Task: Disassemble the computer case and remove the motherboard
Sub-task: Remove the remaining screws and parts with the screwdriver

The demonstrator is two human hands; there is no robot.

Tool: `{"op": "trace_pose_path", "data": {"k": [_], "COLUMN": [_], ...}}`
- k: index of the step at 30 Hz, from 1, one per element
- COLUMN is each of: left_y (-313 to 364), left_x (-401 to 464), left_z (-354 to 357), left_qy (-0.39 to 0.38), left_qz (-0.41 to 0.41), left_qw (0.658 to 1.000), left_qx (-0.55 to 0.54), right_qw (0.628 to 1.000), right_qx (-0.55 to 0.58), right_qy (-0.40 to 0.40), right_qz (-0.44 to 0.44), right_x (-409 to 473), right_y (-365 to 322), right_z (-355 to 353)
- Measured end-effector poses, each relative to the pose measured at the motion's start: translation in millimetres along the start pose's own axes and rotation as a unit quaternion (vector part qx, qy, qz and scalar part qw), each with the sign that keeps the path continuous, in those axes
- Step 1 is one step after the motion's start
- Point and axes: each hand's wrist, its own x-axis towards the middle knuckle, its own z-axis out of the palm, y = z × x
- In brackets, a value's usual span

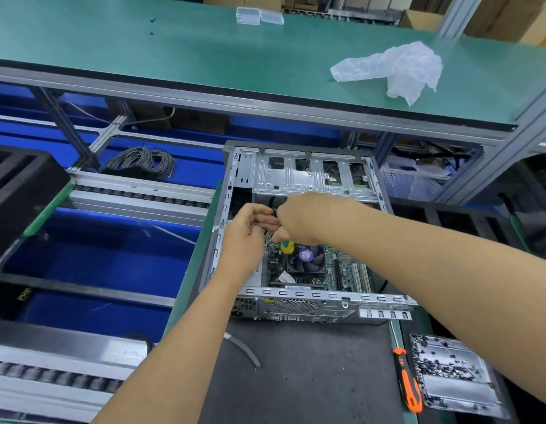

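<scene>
Grey stamped steel frames the open computer case (pixel 299 175), lying on its side on the dark bench mat (pixel 311 371), and inside it the green motherboard (pixel 342 270) lies flat at the floor of the case, its long axis running nine to three. Both of my hands meet over the board's twelve o'clock edge: my left hand (pixel 244 231) has its fingers curled and seems to pinch a small bunch of coloured wires (pixel 270 235), though how firmly I cannot tell; my right hand (pixel 305 218) is closed round a tool whose yellow-and-green handle end (pixel 287 246) pokes out below the palm. From that meeting point the board spreads toward five o'clock, with the black round cooler fan (pixel 305 260) directly below the right hand, so the right hand is the nearer one to the board's middle. I judge the step to be freeing a cable connector before the board can lift. Counting: one case, one board, one fan, one orange-and-black screwdriver (pixel 407 381) at five o'clock, one flat metal tray of many loose dark screws (pixel 449 371) just beside it.
</scene>
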Motion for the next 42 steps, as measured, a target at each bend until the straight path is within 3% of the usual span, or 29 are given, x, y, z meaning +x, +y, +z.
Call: {"op": "trace_pose_path", "data": {"k": [5, 7, 10, 14, 17, 21, 24, 27, 30, 32, 34, 36, 38, 42], "left_y": [-3.5, -3.6, 0.3, 1.9, -0.1, -1.0, -2.4, 0.7, 1.8, 0.3, -0.4, -0.6, -2.1, -3.0], "left_x": [1.1, 0.9, -0.6, -0.4, 0.6, 0.0, 0.8, 0.1, 0.1, 0.9, 1.5, 1.4, 0.9, 1.8], "left_z": [-1.5, -2.1, -2.0, -0.4, -0.5, -1.3, -2.1, -2.1, 0.0, 0.3, -0.1, -0.4, -0.8, -0.5], "left_qy": [0.0, 0.001, 0.001, 0.006, 0.0, -0.013, -0.004, 0.003, 0.003, 0.002, 0.002, -0.001, -0.006, -0.001], "left_qz": [0.0, -0.004, 0.003, -0.013, -0.004, -0.002, 0.003, -0.001, -0.01, -0.01, -0.008, -0.003, 0.002, 0.003], "left_qw": [1.0, 1.0, 1.0, 1.0, 1.0, 1.0, 1.0, 1.0, 1.0, 1.0, 1.0, 1.0, 1.0, 1.0], "left_qx": [0.023, 0.02, 0.011, -0.005, 0.003, -0.01, 0.012, -0.004, -0.002, -0.003, -0.006, 0.0, -0.002, -0.007], "right_qw": [0.991, 0.989, 0.998, 0.998, 0.995, 0.938, 0.98, 0.986, 0.986, 0.996, 0.998, 0.974, 0.953, 0.995], "right_qx": [-0.066, -0.043, 0.044, 0.027, -0.065, -0.184, -0.002, 0.164, 0.146, 0.061, -0.04, -0.148, -0.185, -0.027], "right_qy": [0.025, 0.042, 0.005, -0.047, 0.02, 0.102, 0.092, 0.024, -0.053, -0.051, 0.018, 0.076, 0.083, 0.038], "right_qz": [-0.113, -0.135, -0.052, 0.028, -0.069, -0.276, -0.178, -0.022, 0.058, 0.031, -0.044, -0.157, -0.227, -0.091], "right_x": [0.4, 2.0, 5.5, 7.6, 5.1, 6.3, 6.3, 10.9, 11.9, 12.4, 11.3, 8.2, 8.7, 5.4], "right_y": [-0.6, 2.1, 3.1, 3.7, 2.1, 5.2, 11.9, 12.1, 12.7, 12.5, 8.3, 2.2, 1.4, 7.6], "right_z": [-1.2, 0.0, -2.4, -5.9, 0.1, 7.9, 9.3, 12.1, 3.2, 1.7, 3.0, 3.2, 2.5, -1.1]}}
